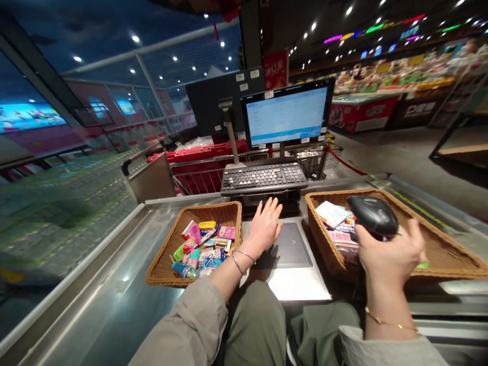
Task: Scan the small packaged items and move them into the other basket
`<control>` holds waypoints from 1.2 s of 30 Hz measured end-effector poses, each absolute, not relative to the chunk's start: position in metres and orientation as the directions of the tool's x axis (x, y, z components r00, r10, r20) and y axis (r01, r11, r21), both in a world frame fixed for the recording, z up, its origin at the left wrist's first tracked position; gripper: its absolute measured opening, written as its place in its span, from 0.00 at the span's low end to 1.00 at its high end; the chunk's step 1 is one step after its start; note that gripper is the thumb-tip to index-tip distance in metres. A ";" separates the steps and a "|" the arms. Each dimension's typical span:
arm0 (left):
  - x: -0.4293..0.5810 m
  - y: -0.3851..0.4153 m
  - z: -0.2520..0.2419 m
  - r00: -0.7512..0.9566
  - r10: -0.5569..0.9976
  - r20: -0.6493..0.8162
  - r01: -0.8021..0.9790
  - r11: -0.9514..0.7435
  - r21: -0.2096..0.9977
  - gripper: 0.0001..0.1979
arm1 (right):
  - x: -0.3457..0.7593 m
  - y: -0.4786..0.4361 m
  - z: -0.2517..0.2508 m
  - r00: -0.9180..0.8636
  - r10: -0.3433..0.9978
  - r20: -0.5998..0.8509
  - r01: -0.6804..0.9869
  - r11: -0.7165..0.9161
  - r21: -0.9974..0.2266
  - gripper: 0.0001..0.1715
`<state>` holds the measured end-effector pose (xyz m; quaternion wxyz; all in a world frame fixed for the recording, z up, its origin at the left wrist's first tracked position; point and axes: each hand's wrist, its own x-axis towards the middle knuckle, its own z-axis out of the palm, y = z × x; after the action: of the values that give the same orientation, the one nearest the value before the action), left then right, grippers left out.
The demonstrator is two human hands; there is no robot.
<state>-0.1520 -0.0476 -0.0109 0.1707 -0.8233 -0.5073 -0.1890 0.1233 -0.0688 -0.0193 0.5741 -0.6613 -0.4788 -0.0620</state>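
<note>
Steel checkout counter | left hand open, spread | right hand grips barcode scanner

"Was it bright there?"

"Dim overall, though small ceiling spotlights dotted the dark and the monitor screen glowed."

"Any glare or shadow?"

"A white patch shone on the steel counter, and soft shadow lay under the left hand."

"Distortion?"

"Strong: the long pale beam bowed, and the far left smeared into blur."

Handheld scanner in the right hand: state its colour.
The handheld scanner is black, shown best in the head view.
</note>
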 end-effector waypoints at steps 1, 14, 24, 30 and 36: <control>-0.164 -0.050 -0.012 0.395 0.777 0.490 0.909 -0.409 -0.084 0.28 | 0.116 -0.069 -0.017 0.587 0.537 0.606 0.672 0.095 -0.734 0.31; -0.298 -0.077 -0.021 0.132 0.904 0.406 0.991 -0.126 -0.041 0.23 | 0.031 -0.068 -0.015 0.406 0.653 0.640 0.672 0.262 -0.693 0.28; -0.390 -0.109 -0.016 -0.023 0.997 0.070 0.985 0.035 -0.170 0.24 | 0.003 -0.064 -0.028 0.328 0.730 0.599 0.670 0.267 -0.693 0.32; -0.416 -0.119 -0.026 -0.018 0.994 -0.106 0.979 -0.004 -0.203 0.29 | 0.001 -0.066 -0.028 0.327 0.723 0.608 0.678 0.269 -0.684 0.33; -0.421 -0.119 -0.045 0.011 0.987 -0.159 0.973 -0.048 -0.225 0.28 | 0.000 -0.066 -0.029 0.297 0.710 0.638 0.680 0.312 -0.663 0.28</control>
<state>-0.4207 -0.1194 -0.0449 0.0254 -0.7107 -0.6896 0.1368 0.0005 -0.0661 -0.0288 0.5518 -0.5865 -0.5928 0.0135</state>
